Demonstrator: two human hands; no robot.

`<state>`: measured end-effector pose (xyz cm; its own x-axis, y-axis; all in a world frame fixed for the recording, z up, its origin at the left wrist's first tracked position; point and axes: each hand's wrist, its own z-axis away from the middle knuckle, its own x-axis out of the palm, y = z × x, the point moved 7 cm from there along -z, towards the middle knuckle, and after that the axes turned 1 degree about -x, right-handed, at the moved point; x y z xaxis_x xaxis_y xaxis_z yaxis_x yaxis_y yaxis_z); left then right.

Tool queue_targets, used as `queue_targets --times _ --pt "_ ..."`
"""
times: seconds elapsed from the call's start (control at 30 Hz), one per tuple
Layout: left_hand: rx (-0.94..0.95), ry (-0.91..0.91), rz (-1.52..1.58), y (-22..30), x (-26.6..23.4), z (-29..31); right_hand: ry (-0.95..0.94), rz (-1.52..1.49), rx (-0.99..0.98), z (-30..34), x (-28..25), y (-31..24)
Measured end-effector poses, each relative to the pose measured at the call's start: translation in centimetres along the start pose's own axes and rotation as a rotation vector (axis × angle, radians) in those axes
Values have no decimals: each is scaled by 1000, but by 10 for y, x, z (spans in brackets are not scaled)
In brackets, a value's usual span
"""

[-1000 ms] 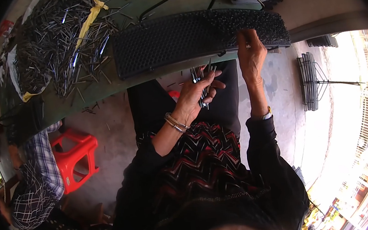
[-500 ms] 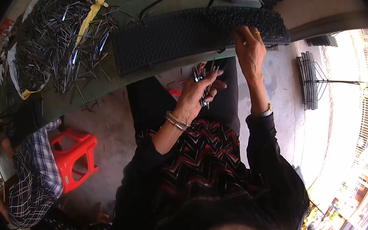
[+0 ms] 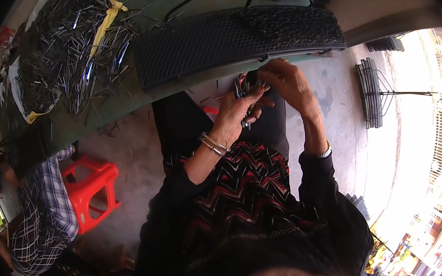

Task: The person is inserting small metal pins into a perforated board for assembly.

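A bundle of thin metal pins (image 3: 243, 87) lies in my left hand (image 3: 233, 113), its fingers curled round it below the table's front edge. Beside it, my right hand (image 3: 292, 85) bends its fingers toward the upper ends of the pins; what its fingertips pinch, if anything, is too small to make out. Just beyond both hands, along the table edge, stands a long black rack (image 3: 195, 46) full of small holes. Its right part bristles with many upright pins, while the left part shows bare holes.
On the green table (image 3: 116, 110) at left lies a large heap of loose pins (image 3: 70, 57) on an opened sack with a yellow strip (image 3: 104, 29). A red plastic stool (image 3: 93, 178) stands on the floor near a seated person in plaid (image 3: 50, 204). Another black rack (image 3: 370, 92) rests at right.
My right hand has left the pin-filled part of the rack and come down and left to the bundle. My left hand stays in place, still holding the pins.
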<state>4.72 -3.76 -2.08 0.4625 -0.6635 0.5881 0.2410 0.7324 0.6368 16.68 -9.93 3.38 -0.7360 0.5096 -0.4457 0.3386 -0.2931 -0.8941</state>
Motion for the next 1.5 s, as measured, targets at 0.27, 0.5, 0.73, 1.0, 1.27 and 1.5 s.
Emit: queue_targets --times 0.27,0.5,0.73,1.0,1.27,1.5 --pt "25 11 2 1 0 -2 615 244 -29 5 -45 -5" --pt "-25 -13 67 1 4 -4 761 437 -186 -16 -48 5" --pt "2 -47 93 3 2 -7 672 613 -156 -17 -32 0" --pt "-22 -62 50 1 1 -3 -34 -118 72 11 -3 7" --pt "-43 -19 125 2 -1 -5 161 -198 111 15 -14 -12" --pt "45 -6 234 18 -16 -15 369 471 -531 36 12 -62"
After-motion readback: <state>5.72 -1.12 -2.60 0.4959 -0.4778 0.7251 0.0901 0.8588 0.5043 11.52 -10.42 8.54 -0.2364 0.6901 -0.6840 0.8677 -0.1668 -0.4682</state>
